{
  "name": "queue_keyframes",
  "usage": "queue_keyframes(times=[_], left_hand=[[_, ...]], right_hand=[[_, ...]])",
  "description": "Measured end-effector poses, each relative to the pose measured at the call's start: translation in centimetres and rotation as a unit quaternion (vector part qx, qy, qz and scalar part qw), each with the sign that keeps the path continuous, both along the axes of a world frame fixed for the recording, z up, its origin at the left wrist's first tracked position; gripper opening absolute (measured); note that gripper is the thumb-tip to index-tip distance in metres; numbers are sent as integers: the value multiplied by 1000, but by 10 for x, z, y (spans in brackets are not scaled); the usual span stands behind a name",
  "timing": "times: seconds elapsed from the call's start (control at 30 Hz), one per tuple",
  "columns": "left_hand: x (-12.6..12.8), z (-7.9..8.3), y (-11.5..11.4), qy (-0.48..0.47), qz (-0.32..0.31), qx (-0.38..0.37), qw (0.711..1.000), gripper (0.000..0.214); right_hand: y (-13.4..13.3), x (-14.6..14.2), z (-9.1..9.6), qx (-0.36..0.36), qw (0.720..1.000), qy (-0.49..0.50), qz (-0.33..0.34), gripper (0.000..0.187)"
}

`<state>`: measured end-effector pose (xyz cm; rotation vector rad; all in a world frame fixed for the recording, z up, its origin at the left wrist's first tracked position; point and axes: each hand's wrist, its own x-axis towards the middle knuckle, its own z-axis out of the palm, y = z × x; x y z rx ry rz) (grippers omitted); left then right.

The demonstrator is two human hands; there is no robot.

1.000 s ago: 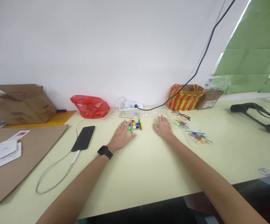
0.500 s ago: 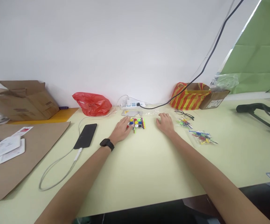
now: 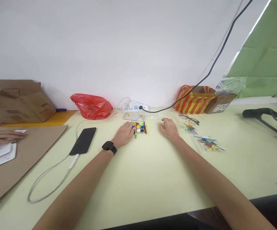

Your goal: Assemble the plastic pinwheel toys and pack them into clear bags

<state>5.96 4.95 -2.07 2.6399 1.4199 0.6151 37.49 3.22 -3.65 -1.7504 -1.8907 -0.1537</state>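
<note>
Lying flat, the left hand borders grouped colourful pieces near the far edge of the worktop; the right hand lies loosely curled, empty. Grouping looks mostly done; the clear bag seems unsorted.

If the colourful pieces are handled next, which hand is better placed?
Probably the left hand: it lies right at the edge of the colourful pieces, while the right hand rests farther off, with a visible gap.
</note>
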Motion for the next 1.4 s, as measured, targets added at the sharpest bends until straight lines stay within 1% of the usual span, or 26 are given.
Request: queue_keyframes(times=[0.2, 0.33, 0.47, 0.57, 0.63, 0.7, 0.8, 0.87, 0.97, 1.03, 1.07, 1.13, 1.17, 1.23, 1.33, 1.4], left_hand=[[0, 4, -4, -7, -39, -5, 999, 61], [-2, 6, -10, -4, -26, 6, 1000, 58], [-6, 8, -24, -7, -40, 15, 999, 52], [-12, 12, -40, -10, -49, 14, 999, 47], [-18, 16, -56, -15, -57, 5, 998, 44], [-25, 20, -78, -19, -63, -11, 998, 41], [-32, 27, -121, -25, -65, -42, 997, 42], [-31, 32, -154, -21, -82, -57, 995, 44], [-15, 41, -199, 4, -142, -70, 987, 53], [4, 46, -217, 21, -203, -90, 975, 59], [14, 48, -221, 24, -231, -100, 968, 60], [36, 49, -218, 12, -272, -104, 957, 61], [46, 48, -212, 2, -285, -102, 953, 60], [61, 45, -194, -31, -296, -92, 950, 50], [71, 38, -164, -63, -290, -77, 952, 24], [71, 34, -151, -63, -260, -66, 961, 19]], right_hand=[[2, 2, -3, -10, 1000, 17, 13, 32], [2, 3, -4, -14, 1000, 21, 16, 35], [1, 3, -3, -14, 1000, 20, 16, 41], [-1, 2, -3, -12, 1000, 16, 23, 38], [-3, 1, -3, -9, 999, 14, 33, 36], [-5, -1, -4, -7, 999, 13, 45, 33], [-6, -2, -6, -5, 998, 12, 64, 31], [-6, -3, -7, -2, 997, 2, 73, 30], [-3, -3, -8, 2, 997, -21, 73, 30], [-2, -2, -8, 0, 997, -25, 74, 30], [-2, -2, -8, 1, 997, -25, 74, 30], [-3, -1, -8, 2, 997, -23, 73, 30], [-4, -1, -7, 3, 997, -24, 72, 29], [-7, -1, -6, 2, 997, -26, 73, 28], [-13, -2, -4, -3, 996, -30, 82, 27], [-15, -2, -3, -5, 996, -34, 86, 26]])
